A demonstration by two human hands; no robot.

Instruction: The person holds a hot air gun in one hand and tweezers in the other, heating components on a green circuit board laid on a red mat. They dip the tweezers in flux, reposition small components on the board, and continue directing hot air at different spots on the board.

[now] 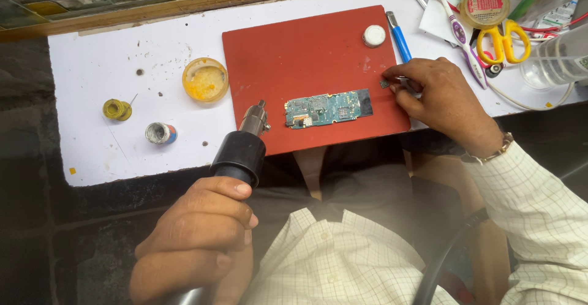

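A green circuit board [327,108] lies on a red mat [294,54], near the mat's front edge. My left hand [199,237] grips the black handle of a hot air gun [245,146]; its metal nozzle points at the board's left end from just beside it. My right hand [438,97] rests on the mat's right edge and pinches tweezers [401,83], whose tips hold a tiny dark part [384,84] to the right of the board.
On the white worktop left of the mat stand a yellow flux tin [205,79], a solder spool [116,109] and a small open tin [160,133]. A white cap [374,35] sits on the mat. A blue tool [399,37], toothbrush [456,26], yellow scissors [502,40] and clear jar [554,63] crowd the right.
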